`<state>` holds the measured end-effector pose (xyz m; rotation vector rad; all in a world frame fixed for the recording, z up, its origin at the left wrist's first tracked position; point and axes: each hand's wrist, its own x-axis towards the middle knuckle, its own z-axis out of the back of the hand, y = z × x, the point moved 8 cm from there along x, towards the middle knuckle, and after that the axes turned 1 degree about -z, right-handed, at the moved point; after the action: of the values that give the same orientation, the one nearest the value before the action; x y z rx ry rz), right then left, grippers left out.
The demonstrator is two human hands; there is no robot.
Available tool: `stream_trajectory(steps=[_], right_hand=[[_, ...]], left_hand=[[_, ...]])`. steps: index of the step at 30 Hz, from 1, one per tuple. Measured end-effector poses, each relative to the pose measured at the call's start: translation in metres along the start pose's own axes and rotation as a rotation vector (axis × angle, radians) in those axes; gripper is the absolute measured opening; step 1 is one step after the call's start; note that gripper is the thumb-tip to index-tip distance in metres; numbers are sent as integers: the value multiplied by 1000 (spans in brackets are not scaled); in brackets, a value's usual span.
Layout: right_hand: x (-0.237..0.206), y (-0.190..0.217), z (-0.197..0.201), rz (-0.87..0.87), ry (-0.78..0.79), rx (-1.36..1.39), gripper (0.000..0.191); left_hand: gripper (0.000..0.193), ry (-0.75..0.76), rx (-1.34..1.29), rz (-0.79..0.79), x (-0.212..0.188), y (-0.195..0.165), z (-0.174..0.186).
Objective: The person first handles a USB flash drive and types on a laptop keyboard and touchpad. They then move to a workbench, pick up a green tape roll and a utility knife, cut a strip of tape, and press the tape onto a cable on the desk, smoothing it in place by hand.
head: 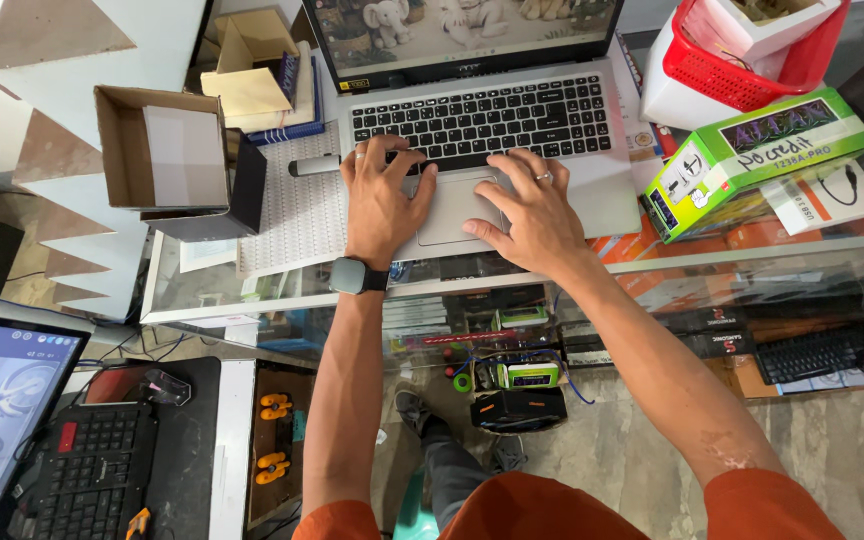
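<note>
Left hand (382, 195) and right hand (529, 210) rest on a silver laptop (592, 150).

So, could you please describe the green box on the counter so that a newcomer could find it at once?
Start at the open laptop on the glass counter, where both hands rest. Look to its right, past the right hand, below the red basket. The green box is long, lies at a slant, and is the only bright green thing there.

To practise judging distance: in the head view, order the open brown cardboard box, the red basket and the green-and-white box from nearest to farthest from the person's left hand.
From the left hand:
1. Open brown cardboard box, to its left on the counter.
2. Green-and-white box, far right, past the laptop.
3. Red basket, upper right corner, slightly beyond.
</note>
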<state>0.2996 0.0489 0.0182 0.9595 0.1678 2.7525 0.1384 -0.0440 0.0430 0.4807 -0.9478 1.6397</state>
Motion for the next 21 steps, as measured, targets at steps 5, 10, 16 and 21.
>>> stream_trajectory(steps=[5,10,16,21], right_hand=[[1,0,2,3,-28,5,51],[1,-2,0,-20,-25,35,50],[1,-3,2,-28,-38,43,48],[2,-2,3,-29,-38,46,46]], left_hand=[[15,-4,-4,5,0,0,1],[15,0,-4,5,1,0,2],[16,4,-17,12,1,1,2],[15,-1,-15,14,1,3,1]])
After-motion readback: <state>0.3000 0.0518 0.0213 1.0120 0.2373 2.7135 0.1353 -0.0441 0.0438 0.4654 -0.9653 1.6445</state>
